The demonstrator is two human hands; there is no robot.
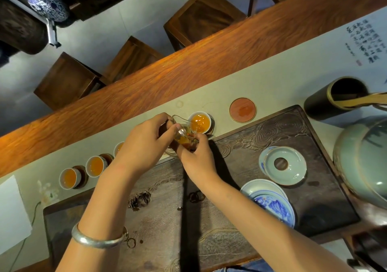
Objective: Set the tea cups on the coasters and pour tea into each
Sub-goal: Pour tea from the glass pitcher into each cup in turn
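Note:
A small glass pitcher (184, 135) of amber tea is tilted toward a white cup (200, 122) that sits on a coaster and holds tea. My left hand (144, 144) grips the pitcher's handle side and my right hand (196, 156) steadies it from below. Three more filled cups (69, 178) (96, 166) (119, 147) stand on dark coasters in a row to the left; my left hand partly hides the third. One round red coaster (243, 110) lies bare to the right of the cup under the spout.
A dark carved tea tray (282, 129) lies under my arms, holding a celadon lid (284, 165) and blue-and-white saucers (272, 204). A dark canister (335, 102) with tools and a large celadon pot (364, 156) stand at the right. Wooden stools line the far side of the table.

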